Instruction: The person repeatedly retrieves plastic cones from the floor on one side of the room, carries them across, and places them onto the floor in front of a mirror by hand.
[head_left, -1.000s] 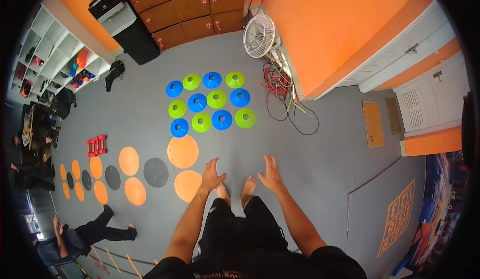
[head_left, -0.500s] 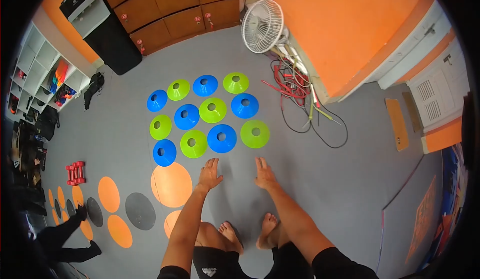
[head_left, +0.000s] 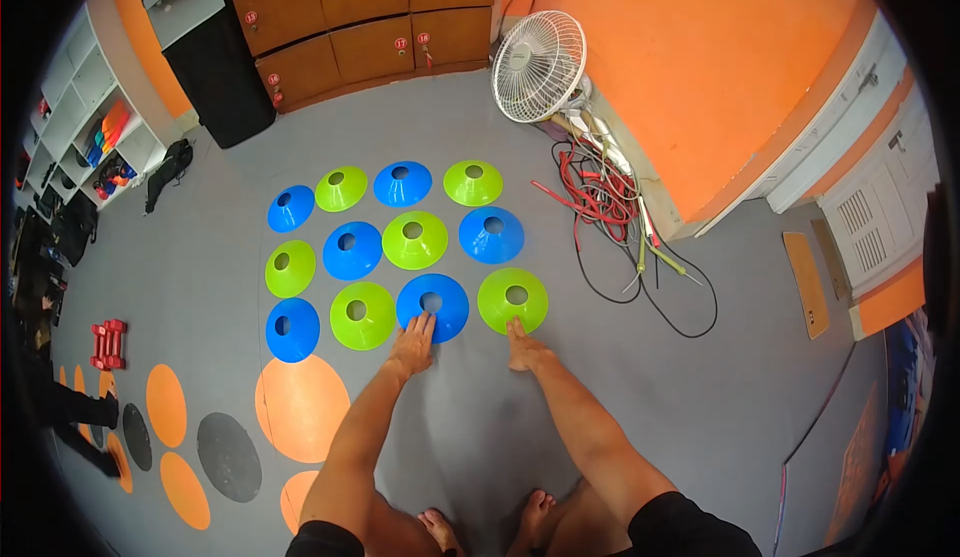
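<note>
Blue and lime green disc cones stand on the grey floor in three rows. My left hand [head_left: 412, 345] reaches to the front edge of a blue cone [head_left: 433, 309], its fingertips over the near rim. At the near edge of the green cone [head_left: 513, 301] on the front right is my right hand [head_left: 524, 345], fingertips on or just over the rim. Fingers of both hands are stretched out, and neither hand holds anything. Left of the blue cone are a green cone [head_left: 363, 316] and another blue cone [head_left: 292, 330].
A white fan [head_left: 538, 65] and tangled red and black cables [head_left: 600, 197] lie by the orange wall. Wooden lockers [head_left: 365, 17] and a black dispenser [head_left: 215, 77] stand behind. Red dumbbells [head_left: 108, 345], orange floor circles [head_left: 302, 407] and another person's legs [head_left: 80, 407] are at the left.
Both hands have come down and forward to the front row of cones. The view has moved closer to the cones. The cones keep their arrangement.
</note>
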Tool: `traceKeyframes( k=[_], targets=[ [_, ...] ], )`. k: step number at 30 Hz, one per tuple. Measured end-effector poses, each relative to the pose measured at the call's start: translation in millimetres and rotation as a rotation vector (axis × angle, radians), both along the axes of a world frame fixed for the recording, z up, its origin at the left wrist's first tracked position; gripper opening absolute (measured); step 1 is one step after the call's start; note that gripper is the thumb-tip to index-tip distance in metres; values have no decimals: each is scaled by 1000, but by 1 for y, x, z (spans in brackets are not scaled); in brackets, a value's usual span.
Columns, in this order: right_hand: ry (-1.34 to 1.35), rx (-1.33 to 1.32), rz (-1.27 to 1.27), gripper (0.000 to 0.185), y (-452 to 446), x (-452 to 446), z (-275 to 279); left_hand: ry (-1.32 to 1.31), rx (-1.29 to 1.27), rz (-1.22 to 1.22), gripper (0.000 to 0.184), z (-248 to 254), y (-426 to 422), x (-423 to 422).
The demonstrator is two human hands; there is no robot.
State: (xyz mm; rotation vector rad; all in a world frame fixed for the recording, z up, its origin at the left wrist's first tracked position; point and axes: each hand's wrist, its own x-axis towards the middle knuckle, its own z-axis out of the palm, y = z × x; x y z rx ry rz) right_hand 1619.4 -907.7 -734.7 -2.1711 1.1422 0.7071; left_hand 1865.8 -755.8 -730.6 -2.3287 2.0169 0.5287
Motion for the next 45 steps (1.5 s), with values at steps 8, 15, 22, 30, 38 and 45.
traceKeyframes(
  k=[8, 15, 22, 30, 38, 45],
  targets=[
    [-212, -174, -53, 101, -12, 1, 7, -220, -216, -137, 72, -33, 4, -1],
    [-47, -77, 76, 58, -2, -28, 4, -9, 147, -48, 52, -12, 30, -9],
    [-181, -105, -8, 43, 54, -90, 164, 150, 58, 82, 57, 134, 90, -36],
    [-498, -314, -145, 42, 117, -125, 469, 223, -182, 256, 101, 439, 111, -123],
    [-542, -682, -501, 76, 207, -198, 680, 167, -183, 298, 119, 677, 150, -183],
    [-398, -757, -629, 83, 294, -233, 742, 185, -374, -83, 107, 713, 155, -188]
  ],
)
